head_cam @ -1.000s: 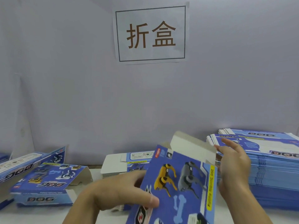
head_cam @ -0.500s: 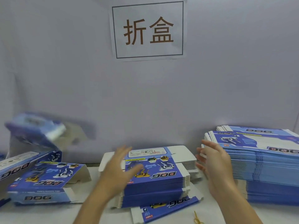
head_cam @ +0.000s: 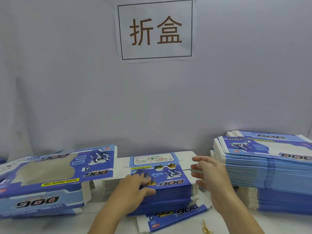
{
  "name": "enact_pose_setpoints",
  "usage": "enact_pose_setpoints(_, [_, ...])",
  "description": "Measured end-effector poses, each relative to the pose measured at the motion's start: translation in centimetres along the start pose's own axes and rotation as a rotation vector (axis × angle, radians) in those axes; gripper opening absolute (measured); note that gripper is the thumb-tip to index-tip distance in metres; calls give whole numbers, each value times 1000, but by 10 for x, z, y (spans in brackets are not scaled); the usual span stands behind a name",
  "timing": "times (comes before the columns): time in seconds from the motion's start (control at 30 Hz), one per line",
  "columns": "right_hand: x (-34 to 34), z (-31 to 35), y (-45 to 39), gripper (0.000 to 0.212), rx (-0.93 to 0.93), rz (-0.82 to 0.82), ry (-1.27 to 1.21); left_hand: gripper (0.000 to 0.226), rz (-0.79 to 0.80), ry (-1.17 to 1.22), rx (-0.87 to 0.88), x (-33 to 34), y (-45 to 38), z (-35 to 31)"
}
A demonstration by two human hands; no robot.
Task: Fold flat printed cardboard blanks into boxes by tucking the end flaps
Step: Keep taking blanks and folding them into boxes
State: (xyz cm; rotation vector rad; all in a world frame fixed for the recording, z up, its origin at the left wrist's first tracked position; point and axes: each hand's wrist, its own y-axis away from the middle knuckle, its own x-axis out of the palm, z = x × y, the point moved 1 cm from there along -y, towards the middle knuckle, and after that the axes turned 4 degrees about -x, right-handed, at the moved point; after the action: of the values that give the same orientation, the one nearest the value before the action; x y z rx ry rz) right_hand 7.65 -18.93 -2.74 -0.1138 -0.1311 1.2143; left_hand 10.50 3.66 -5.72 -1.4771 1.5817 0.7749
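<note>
In the middle of the table stands a stack of flat blue printed blanks [head_cam: 162, 173] with "DOG" artwork. My left hand [head_cam: 133, 186] rests on the stack's top blank near its left front corner, fingers lying on the print and thumb along the front edge. My right hand [head_cam: 209, 176] is at the stack's right edge, fingers spread and loosely bent toward the white flaps, gripping nothing that I can see. A folded box [head_cam: 59, 171] with a window cut-out lies at the left on top of other folded boxes.
A tall stack of blanks [head_cam: 270, 168] fills the right side. One loose blank [head_cam: 175, 217] pokes out under the middle stack toward me. A yellow rubber band [head_cam: 206, 228] lies at the front. A grey wall with a paper sign [head_cam: 155, 29] stands close behind.
The folded box left my hands, flew left and now lies on the pile of boxes. Both hands came down onto the middle stack of blanks.
</note>
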Motion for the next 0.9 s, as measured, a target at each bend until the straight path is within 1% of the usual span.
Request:
enact_pose_setpoints(0.07, [2,0,2,23,2,19,18,51,-13,54,2,-4,4,-2])
enact_pose_setpoints(0.1, [3,0,2,23,4,28,23,46,-44,94,14,-7,6,-4])
enact_pose_setpoints(0.13, [4,0,2,23,5,34,27,39,-114,154,45,-11,9,-5])
enact_pose_setpoints(0.17, [4,0,3,23,7,40,30,31,-235,222,102,-17,11,-7])
enact_pose_setpoints(0.2, [5,0,3,24,10,45,32,24,-395,255,183,-25,14,-8])
enact_pose_setpoints(0.23, [6,0,3,25,12,48,33,22,-589,215,266,-34,15,-9])
enact_pose_setpoints(0.27, [6,0,3,25,13,48,34,29,-776,119,312,-42,17,-9])
enact_pose_setpoints(0.3, [6,0,3,26,14,47,34,46,-903,-5,264,-50,17,-9])
enact_pose_setpoints(0.33, [6,0,3,26,13,45,36,69,-882,-128,112,-55,15,-5])
enact_pose_setpoints(0.37, [6,0,3,25,13,43,39,91,-761,-224,-85,-59,14,4])
enact_pose_setpoints(0.4, [6,-1,3,26,11,38,41,105,-602,-291,-273,-59,12,16])
enact_pose_setpoints(0.43, [6,-1,3,26,11,33,43,107,-488,-314,-405,-57,12,28])
enact_pose_setpoints(0.47, [7,-3,2,26,12,34,47,100,-431,-330,-490,-52,15,37])
enact_pose_setpoints(0.5, [8,-3,3,26,18,32,51,88,-439,-347,-517,-48,19,40])
enact_pose_setpoints(0.53, [9,-3,3,27,22,36,61,77,-501,-339,-512,-45,22,41])
enact_pose_setpoints(0.6, [11,-2,5,27,11,45,76,60,-741,-227,-436,-49,26,36])
enact_pose_setpoints(0.63, [13,0,6,26,3,54,83,53,-858,-145,-370,-55,27,32])
enact_pose_setpoints(0.7, [17,1,7,22,-2,107,57,40,-1041,-17,-162,-69,31,19])
enact_pose_setpoints(0.73, [21,3,10,18,24,160,16,35,-1095,45,-16,-78,34,9])
enact_pose_setpoints(0.77, [25,5,12,18,52,214,-58,38,-1100,104,132,-86,38,-4])
enact_pose_setpoints(0.8, [26,9,12,26,98,268,-140,42,-1067,129,276,-90,43,-18])
enact_pose_setpoints(0.87, [22,15,15,53,189,373,-366,47,-939,55,516,-90,49,-44])
enact_pose_setpoints(0.9, [16,18,16,67,226,402,-470,54,-840,-8,616,-86,49,-54])
